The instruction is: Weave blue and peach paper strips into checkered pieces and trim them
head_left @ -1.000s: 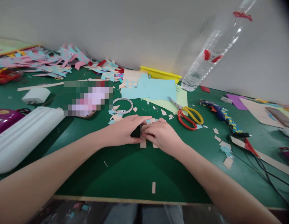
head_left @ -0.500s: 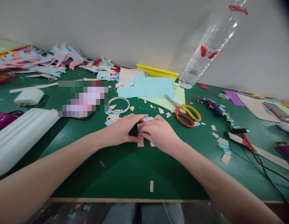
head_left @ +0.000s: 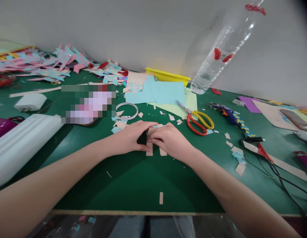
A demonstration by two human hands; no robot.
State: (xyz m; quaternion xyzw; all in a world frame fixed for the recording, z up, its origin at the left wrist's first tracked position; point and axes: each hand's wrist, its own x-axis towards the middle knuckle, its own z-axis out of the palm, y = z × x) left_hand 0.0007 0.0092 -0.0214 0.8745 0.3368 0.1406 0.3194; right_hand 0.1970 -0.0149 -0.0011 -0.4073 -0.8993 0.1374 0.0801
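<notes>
My left hand (head_left: 132,137) rests on the table over a group of narrow paper strips. Its thumb and forefinger are spread apart, touching the lower and upper ends of a pale peach strip (head_left: 149,151). Beside it, my right hand (head_left: 169,138) is closed, its thumb and fingers pinching at a paper strip mostly hidden beneath them. Another peach strip (head_left: 162,152) pokes out below the right hand. Light blue and peach ends show above the fingertips. Scissors (head_left: 197,122) with one red and one yellow handle lie beyond my right hand. A roll of tape (head_left: 126,111) lies beyond my left.
Blue sheets (head_left: 165,92) lie before a yellow tray (head_left: 168,76). A plastic bottle (head_left: 205,76) leans against the wall. Woven paper pieces (head_left: 49,64) heap at back left. A white box-like object (head_left: 26,145) stands left; black cables (head_left: 275,172) run right. One loose strip (head_left: 161,198) lies near the edge.
The right hand's fingers have shifted slightly up and to the right, uncovering more of the strips. The left hand has hardly moved.
</notes>
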